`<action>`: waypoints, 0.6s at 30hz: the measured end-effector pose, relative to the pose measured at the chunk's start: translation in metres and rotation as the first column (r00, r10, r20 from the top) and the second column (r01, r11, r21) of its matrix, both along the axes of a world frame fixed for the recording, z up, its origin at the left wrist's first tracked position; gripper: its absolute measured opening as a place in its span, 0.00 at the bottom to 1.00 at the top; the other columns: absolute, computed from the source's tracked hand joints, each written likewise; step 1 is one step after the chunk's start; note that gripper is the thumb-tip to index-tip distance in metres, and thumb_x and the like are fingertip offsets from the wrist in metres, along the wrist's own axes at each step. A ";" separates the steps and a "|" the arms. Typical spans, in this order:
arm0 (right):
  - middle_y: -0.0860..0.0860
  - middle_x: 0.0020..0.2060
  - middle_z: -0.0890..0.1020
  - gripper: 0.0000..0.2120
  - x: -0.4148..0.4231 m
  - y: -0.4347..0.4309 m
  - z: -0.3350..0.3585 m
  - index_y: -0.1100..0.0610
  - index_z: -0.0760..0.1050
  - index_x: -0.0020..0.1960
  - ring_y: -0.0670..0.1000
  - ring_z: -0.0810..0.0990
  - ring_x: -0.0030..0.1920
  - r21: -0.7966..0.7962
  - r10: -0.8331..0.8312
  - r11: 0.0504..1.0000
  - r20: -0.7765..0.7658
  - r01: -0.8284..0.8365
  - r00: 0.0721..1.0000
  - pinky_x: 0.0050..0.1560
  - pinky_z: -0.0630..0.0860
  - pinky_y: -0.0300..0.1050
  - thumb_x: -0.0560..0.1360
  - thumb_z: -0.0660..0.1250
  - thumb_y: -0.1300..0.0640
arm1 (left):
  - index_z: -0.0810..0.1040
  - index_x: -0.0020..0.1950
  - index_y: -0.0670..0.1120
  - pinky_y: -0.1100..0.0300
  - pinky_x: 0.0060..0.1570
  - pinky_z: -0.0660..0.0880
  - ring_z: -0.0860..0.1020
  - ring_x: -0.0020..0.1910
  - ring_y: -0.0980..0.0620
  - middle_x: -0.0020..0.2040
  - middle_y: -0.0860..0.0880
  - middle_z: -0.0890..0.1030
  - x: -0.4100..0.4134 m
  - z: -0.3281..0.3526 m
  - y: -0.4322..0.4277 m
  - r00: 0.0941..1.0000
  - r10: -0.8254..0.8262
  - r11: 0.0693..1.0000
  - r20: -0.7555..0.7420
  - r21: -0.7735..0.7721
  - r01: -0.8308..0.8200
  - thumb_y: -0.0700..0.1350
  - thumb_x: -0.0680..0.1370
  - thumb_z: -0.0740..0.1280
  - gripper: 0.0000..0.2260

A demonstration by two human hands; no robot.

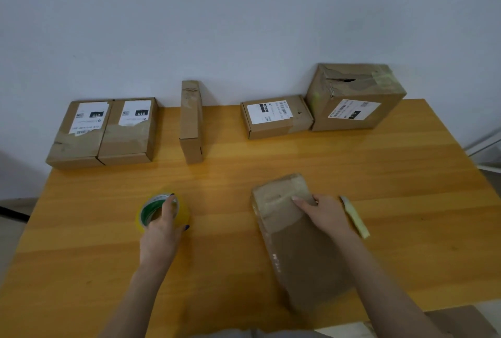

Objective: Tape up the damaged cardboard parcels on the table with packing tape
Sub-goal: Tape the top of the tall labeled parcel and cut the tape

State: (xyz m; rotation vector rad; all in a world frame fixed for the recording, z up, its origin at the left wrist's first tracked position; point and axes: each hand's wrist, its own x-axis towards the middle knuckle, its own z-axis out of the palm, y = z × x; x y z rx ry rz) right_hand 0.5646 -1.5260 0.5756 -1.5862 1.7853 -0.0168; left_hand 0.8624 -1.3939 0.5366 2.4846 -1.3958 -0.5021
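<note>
A flat brown cardboard parcel (295, 245) lies on the wooden table (406, 202) in front of me, with clear tape over its far end. My right hand (322, 213) rests on that taped end, fingers stretched flat. A roll of yellowish packing tape (180, 214) with a green-and-white core lies to the left. My left hand (162, 226) grips the roll, with fingers in its core and the thumb outside.
Along the wall stand two labelled parcels (103, 131) side by side, a narrow upright parcel (191, 121), a small labelled parcel (276, 116) and a large torn box (355, 96). A pale yellow-green utility knife (356, 218) lies right of my right hand.
</note>
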 end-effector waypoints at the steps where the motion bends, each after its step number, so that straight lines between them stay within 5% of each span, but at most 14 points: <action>1: 0.58 0.59 0.79 0.32 0.003 0.004 -0.002 0.63 0.73 0.65 0.58 0.77 0.59 0.001 0.000 1.000 -0.007 0.000 1.000 0.54 0.72 0.47 0.76 0.61 0.37 | 0.59 0.75 0.42 0.57 0.23 0.66 0.74 0.31 0.44 0.44 0.40 0.79 0.000 -0.004 0.000 1.000 -0.002 1.000 -0.007 0.005 0.002 0.38 0.75 0.70 0.32; 5: 0.58 0.50 0.81 0.32 0.012 0.017 -0.014 0.64 0.78 0.55 0.56 0.79 0.49 0.047 -0.009 0.999 0.016 0.008 1.000 0.53 0.76 0.53 0.76 0.58 0.34 | 0.59 0.74 0.36 0.45 0.38 0.78 0.79 0.46 0.35 0.58 0.33 0.75 -0.004 -0.017 -0.002 0.997 0.028 1.000 -0.072 0.006 -0.028 0.34 0.71 0.73 0.35; 8: 0.61 0.47 0.81 0.31 0.010 0.018 -0.017 0.64 0.77 0.47 0.58 0.80 0.46 0.125 0.040 0.991 0.009 -0.041 0.999 0.52 0.76 0.56 0.78 0.55 0.35 | 0.64 0.67 0.28 0.39 0.50 0.74 0.74 0.53 0.30 0.54 0.31 0.74 -0.017 -0.016 -0.010 0.999 0.006 0.993 0.045 -0.122 0.000 0.34 0.65 0.77 0.35; 12: 0.58 0.60 0.79 0.32 0.016 0.009 -0.009 0.62 0.70 0.69 0.58 0.78 0.58 0.011 -0.020 1.000 0.061 0.019 0.998 0.51 0.75 0.49 0.81 0.50 0.38 | 0.67 0.68 0.30 0.44 0.61 0.71 0.73 0.61 0.34 0.62 0.33 0.74 -0.067 0.002 -0.033 0.964 -0.229 0.895 0.139 -0.360 0.264 0.43 0.75 0.66 0.26; 15: 0.56 0.60 0.78 0.32 0.037 0.000 -0.013 0.60 0.68 0.71 0.57 0.77 0.58 -0.047 -0.066 0.996 0.141 0.073 0.988 0.51 0.73 0.46 0.79 0.54 0.36 | 0.58 0.75 0.36 0.52 0.71 0.53 0.56 0.76 0.43 0.76 0.38 0.58 -0.120 0.015 -0.052 0.818 -0.551 0.794 0.165 -0.199 0.574 0.52 0.81 0.52 0.28; 18: 0.53 0.44 0.79 0.19 0.049 -0.002 -0.030 0.61 0.74 0.58 0.51 0.77 0.44 -0.027 -0.076 0.996 0.215 0.084 0.974 0.42 0.71 0.41 0.82 0.56 0.47 | 0.39 0.77 0.42 0.57 0.71 0.34 0.32 0.73 0.52 0.78 0.46 0.38 -0.148 0.006 -0.058 0.734 -0.673 0.740 0.094 0.082 0.668 0.60 0.80 0.38 0.31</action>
